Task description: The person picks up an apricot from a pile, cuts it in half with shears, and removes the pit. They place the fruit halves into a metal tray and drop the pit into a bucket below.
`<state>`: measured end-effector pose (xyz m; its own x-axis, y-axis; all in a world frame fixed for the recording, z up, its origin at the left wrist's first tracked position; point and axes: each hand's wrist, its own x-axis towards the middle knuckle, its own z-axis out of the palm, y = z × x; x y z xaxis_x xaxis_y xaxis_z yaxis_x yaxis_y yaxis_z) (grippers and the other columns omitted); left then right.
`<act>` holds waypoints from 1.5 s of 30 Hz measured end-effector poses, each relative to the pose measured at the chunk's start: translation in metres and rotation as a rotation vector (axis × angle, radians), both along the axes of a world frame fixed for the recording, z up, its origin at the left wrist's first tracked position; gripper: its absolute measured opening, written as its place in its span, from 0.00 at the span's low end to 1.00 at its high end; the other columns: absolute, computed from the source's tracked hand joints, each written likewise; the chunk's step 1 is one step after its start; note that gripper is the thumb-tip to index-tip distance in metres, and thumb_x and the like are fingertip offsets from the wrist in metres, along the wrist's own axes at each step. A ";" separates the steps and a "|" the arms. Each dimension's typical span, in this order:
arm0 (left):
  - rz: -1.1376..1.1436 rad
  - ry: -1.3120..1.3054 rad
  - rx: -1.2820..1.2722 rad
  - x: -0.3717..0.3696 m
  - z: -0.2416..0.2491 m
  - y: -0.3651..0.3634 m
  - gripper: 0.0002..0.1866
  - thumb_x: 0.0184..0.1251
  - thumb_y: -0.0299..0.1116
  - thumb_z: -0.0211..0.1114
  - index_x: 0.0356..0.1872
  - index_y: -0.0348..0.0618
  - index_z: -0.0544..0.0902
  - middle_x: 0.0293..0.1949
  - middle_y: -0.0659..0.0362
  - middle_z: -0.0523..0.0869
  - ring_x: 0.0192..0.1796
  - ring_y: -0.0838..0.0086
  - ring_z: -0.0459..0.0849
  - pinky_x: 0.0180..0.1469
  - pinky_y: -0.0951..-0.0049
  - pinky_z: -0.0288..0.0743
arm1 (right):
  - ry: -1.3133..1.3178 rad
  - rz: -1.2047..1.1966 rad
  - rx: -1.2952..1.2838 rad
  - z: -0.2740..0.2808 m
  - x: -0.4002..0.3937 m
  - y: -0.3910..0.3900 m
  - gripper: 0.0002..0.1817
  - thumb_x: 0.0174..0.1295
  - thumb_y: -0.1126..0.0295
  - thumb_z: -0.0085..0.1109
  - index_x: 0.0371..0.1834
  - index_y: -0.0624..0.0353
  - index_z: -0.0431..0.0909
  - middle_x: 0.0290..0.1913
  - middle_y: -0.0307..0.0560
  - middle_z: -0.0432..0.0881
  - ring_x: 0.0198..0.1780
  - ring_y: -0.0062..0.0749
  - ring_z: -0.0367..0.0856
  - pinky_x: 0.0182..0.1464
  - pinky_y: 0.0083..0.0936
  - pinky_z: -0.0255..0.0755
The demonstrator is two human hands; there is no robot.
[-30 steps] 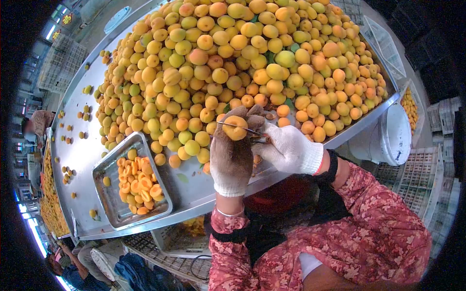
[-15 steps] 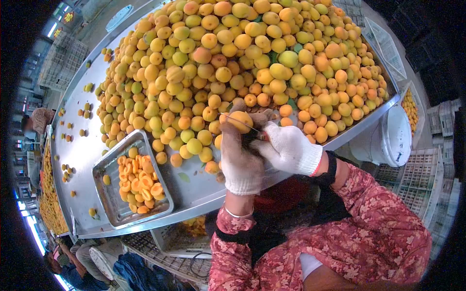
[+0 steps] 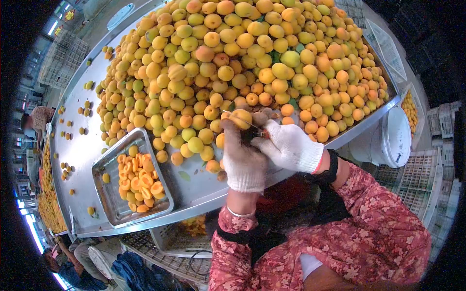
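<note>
In a stained white knit glove, my left hand [image 3: 241, 162] grips an orange apricot [image 3: 241, 119] at the near edge of the fruit pile. My right hand [image 3: 289, 145], gloved too, is closed around the handle of a small knife [image 3: 263, 134]. Its thin blade lies across the apricot. Just beyond both hands rises a large heap of whole apricots [image 3: 194, 72]. To the left, a metal tray [image 3: 110, 203] holds cut apricot halves [image 3: 139, 177].
The steel table [image 3: 80, 169] has a raised rim, with loose apricots scattered on its left side. A white bucket [image 3: 388, 136] stands off the right edge, near plastic crates [image 3: 412, 179]. Another person [image 3: 73, 266] sits at the lower left.
Both hands keep their hold on the apricot and knife, with only a slight shift. The view has moved a little.
</note>
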<state>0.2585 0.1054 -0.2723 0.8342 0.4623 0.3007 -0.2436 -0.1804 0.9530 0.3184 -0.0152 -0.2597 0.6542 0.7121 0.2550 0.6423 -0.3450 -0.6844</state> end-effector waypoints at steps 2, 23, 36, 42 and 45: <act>-0.245 -0.098 -1.214 0.001 0.014 -0.008 0.22 0.82 0.41 0.44 0.64 0.35 0.70 0.54 0.49 0.82 0.56 0.65 0.81 0.60 0.66 0.75 | -0.035 0.004 -0.060 0.002 0.000 0.000 0.18 0.66 0.57 0.60 0.38 0.64 0.72 0.23 0.60 0.80 0.27 0.57 0.83 0.27 0.47 0.74; 0.063 0.160 0.277 -0.006 0.016 0.003 0.28 0.82 0.50 0.42 0.68 0.37 0.66 0.56 0.49 0.81 0.56 0.61 0.82 0.61 0.64 0.75 | 0.179 0.036 0.064 0.005 0.000 -0.001 0.17 0.67 0.59 0.58 0.40 0.65 0.73 0.28 0.62 0.82 0.33 0.58 0.84 0.31 0.45 0.75; -0.177 0.064 -1.024 0.000 0.008 -0.007 0.35 0.78 0.63 0.37 0.62 0.38 0.71 0.53 0.47 0.84 0.54 0.61 0.82 0.62 0.63 0.74 | 0.311 0.050 -0.041 0.017 0.000 0.000 0.14 0.67 0.62 0.57 0.41 0.66 0.76 0.31 0.64 0.82 0.37 0.58 0.84 0.36 0.41 0.75; -0.134 0.137 -0.710 -0.003 0.000 0.000 0.36 0.78 0.63 0.34 0.59 0.39 0.73 0.53 0.49 0.84 0.55 0.61 0.82 0.60 0.63 0.75 | 0.454 0.109 0.019 0.017 0.005 -0.002 0.13 0.67 0.64 0.57 0.40 0.65 0.77 0.33 0.61 0.82 0.39 0.53 0.84 0.39 0.36 0.74; -0.190 0.073 -0.668 -0.004 0.016 0.003 0.23 0.81 0.47 0.46 0.59 0.37 0.74 0.52 0.48 0.85 0.55 0.60 0.83 0.62 0.62 0.74 | 0.328 0.120 -0.002 0.018 0.007 -0.003 0.14 0.67 0.62 0.56 0.40 0.65 0.76 0.31 0.62 0.81 0.38 0.56 0.84 0.37 0.39 0.74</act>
